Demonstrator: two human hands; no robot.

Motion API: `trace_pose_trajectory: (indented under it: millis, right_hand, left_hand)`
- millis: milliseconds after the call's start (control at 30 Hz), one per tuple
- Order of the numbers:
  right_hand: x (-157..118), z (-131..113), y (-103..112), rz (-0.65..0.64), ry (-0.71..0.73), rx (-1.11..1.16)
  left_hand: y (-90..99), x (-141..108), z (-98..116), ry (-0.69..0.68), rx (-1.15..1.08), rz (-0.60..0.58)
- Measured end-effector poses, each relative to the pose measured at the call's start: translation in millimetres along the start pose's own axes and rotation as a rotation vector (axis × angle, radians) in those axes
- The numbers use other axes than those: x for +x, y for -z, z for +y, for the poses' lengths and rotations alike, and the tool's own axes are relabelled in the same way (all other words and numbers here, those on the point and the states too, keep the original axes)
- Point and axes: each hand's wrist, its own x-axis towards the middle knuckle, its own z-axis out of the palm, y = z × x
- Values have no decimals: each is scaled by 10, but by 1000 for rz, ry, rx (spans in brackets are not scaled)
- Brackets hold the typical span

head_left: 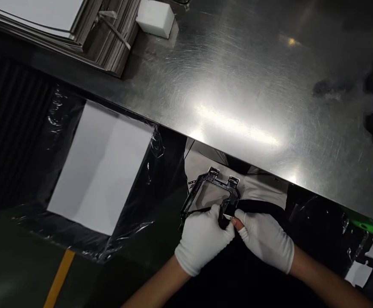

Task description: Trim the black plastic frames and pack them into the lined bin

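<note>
Head view: a black frame (223, 185) is held in the white-gloved left hand (204, 239), whose fingers are curled closed over its near edge. Most of the frame is left extending beyond the grip, above pale fabric (263, 191). At the frame's near right corner, just beside the left fingertips, the gloved right hand (265, 239) is set with thumb and fingers drawn nearly together. Its thumb tip is left bare by the glove. A small pale sliver (227, 216) is seen between the two hands; by which hand it is gripped cannot be told. Beyond the grip, a metal table (237, 77) is seen, with a white block (156, 20) and a strapped cardboard stack (109, 40) placed far to the left. Left of the grip, a white sheet (99, 167) is surrounded by shiny plastic (56, 111).
</note>
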Motion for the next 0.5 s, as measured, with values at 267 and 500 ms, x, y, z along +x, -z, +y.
trace_pose_trajectory:
  millis: [267, 500]
  right_hand:
    - [16, -61, 2, -46, -88, -14]
    - [20, -142, 39, -89, -179, 35]
  left_hand:
    - [-101, -24, -19, -56, 35, 136]
    - [-133, -22, 7, -170, 130, 436]
